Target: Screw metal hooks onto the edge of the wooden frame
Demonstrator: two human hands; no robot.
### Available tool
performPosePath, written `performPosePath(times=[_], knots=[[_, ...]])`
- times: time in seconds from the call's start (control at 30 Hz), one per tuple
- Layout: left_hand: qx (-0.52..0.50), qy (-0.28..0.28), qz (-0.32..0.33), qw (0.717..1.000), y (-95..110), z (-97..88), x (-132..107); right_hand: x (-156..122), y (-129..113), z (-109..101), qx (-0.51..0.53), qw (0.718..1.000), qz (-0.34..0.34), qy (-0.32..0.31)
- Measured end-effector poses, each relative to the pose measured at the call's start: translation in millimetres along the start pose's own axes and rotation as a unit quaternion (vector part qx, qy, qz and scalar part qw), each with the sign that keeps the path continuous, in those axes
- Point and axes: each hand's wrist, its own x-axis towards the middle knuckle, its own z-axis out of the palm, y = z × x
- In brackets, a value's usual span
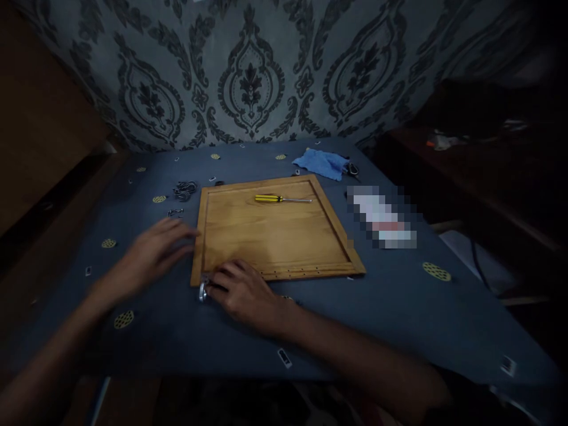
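Note:
A wooden cabinet door with a raised frame lies flat on the cloth-covered table. My right hand rests over its near left corner, fingers curled on a metal hinge that sticks out past the near edge. The fingertips partly hide the hinge. Just beyond the door's left edge, my left hand has its fingers stretched toward the frame, and nothing shows in them; whether they touch the wood I cannot tell. A screwdriver with a yellow and black handle lies on the panel. Small dark holes or marks line the near frame rail.
Several metal hinges sit in a pile left of the door, with small metal pieces closer to me. At the far right are a blue cloth and a dark-handled tool. A blurred-out item lies right of the door.

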Motion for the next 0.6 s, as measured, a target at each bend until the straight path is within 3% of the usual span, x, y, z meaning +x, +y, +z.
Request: performPosePath(times=[0.03,0.13,0.33,0.47,0.53,0.6], knots=[[-0.032,-0.021,0.059,0.997,8.3,14.0,19.6,0.1,-0.2,0.1,0.000,1.000,0.003,0.001],[-0.053,-0.068,0.121,0.989,18.2,48.7,59.8,0.4,-0.9,-0.5,0.000,1.000,0.009,-0.003],[-0.063,-0.096,0.167,0.979,7.2,74.7,83.0,0.7,-1.4,-3.6,-0.008,1.000,0.009,-0.014],[-0.058,-0.106,0.165,0.979,14.3,74.2,89.1,1.3,-1.1,-3.0,-0.011,1.000,0.007,-0.028],[-0.053,-0.101,0.147,0.983,17.3,60.1,80.7,1.5,-0.9,-2.8,-0.012,0.999,0.008,-0.032],[-0.046,-0.083,0.113,0.989,12.2,33.8,54.8,1.4,-0.5,-3.5,-0.013,0.999,0.007,-0.033]])
